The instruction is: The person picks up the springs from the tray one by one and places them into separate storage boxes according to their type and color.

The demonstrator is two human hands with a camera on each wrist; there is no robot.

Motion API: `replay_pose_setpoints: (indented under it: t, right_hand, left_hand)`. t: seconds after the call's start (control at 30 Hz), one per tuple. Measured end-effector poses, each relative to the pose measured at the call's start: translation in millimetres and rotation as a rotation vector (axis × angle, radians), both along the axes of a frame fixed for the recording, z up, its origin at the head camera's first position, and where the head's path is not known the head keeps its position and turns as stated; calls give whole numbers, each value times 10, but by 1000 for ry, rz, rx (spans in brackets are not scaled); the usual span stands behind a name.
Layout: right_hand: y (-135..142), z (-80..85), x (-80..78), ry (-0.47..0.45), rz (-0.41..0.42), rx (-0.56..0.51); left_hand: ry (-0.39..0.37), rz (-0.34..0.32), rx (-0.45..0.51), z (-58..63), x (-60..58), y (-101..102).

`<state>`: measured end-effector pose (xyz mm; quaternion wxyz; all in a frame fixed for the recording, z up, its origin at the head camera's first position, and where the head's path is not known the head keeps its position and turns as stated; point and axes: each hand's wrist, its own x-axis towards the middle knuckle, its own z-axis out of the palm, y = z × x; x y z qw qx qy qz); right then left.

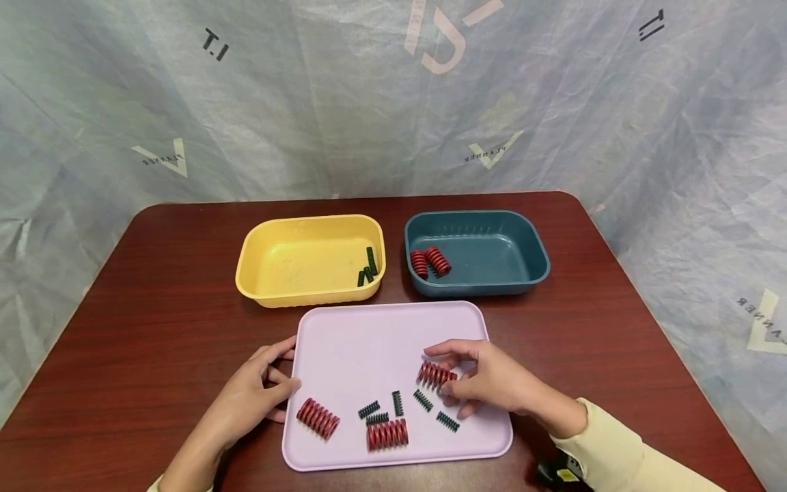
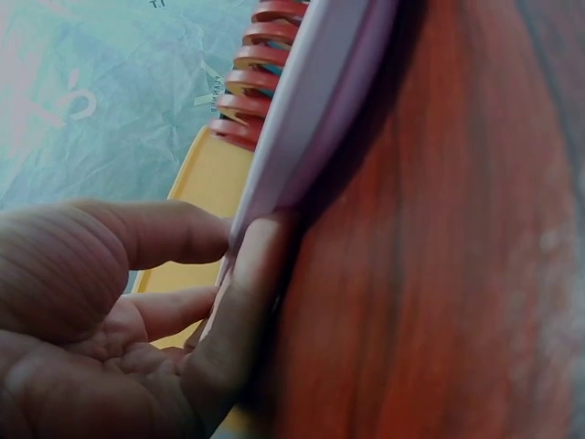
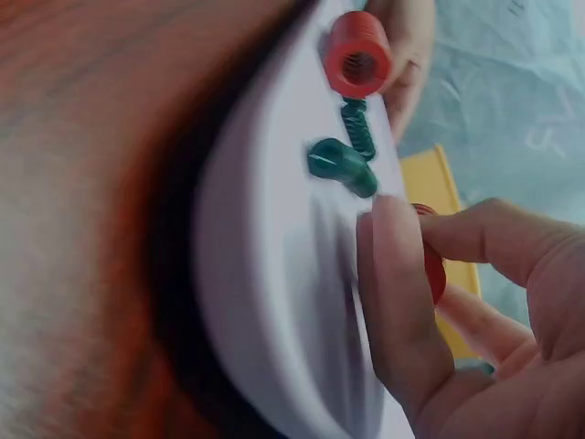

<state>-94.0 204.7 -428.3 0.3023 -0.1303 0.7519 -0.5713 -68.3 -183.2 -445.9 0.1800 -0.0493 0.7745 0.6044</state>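
My left hand (image 1: 251,391) pinches the left rim of the lilac tray (image 1: 356,342), with thumb and fingers around its edge in the left wrist view. Over the tray's right part, my right hand (image 1: 488,376) grips a red coil spring (image 1: 435,375) between thumb and fingers. In the right wrist view the fingers partly hide that spring (image 3: 436,265). Two more red springs lie on the tray, one at the left (image 1: 318,418) and one near the front edge (image 1: 387,434). Several small dark green springs (image 1: 397,403) lie scattered around them.
Behind the tray stand a yellow bin (image 1: 307,298) with three green springs (image 1: 371,261) in its right corner, and a blue-green bin (image 1: 492,288) with two red springs (image 1: 438,261) at its left. A dark object (image 1: 556,471) lies by the right sleeve.
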Motion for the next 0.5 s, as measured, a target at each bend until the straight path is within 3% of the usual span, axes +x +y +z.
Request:
replay_pose_setpoints:
  t: [0.27, 0.5]
  right_hand:
    - [168, 13, -115, -238, 32, -271]
    - [338, 167, -311, -279, 84, -458]
  left_hand:
    - [0, 3, 4, 0, 11, 11]
    - [9, 6, -6, 10, 12, 6]
